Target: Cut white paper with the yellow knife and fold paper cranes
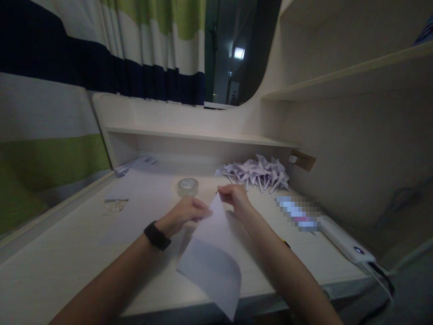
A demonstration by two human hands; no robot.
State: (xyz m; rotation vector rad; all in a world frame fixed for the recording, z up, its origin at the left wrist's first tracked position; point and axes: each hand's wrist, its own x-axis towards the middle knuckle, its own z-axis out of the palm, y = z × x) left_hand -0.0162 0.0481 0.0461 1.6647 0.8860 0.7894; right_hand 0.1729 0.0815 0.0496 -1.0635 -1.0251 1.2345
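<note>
Paper [214, 257]: nearer than tape [187, 186], rightward
Left hand [182, 214]: pinched on paper's edge, probably steadying
Right hand [238, 198]: clamped on tip, seemingly guiding
Folded papers [252, 172]: heaped right of tape, probably saving room

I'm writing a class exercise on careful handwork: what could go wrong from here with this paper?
The left hand and right hand pinch the white sheet only near its upper end, so its loose, curling lower part might swing and crease unevenly.
Its lowest corner overlaps the near edge of the desk in this view; it could catch there and bend.
The tape roll, just beyond the left hand, might get bumped.
</note>
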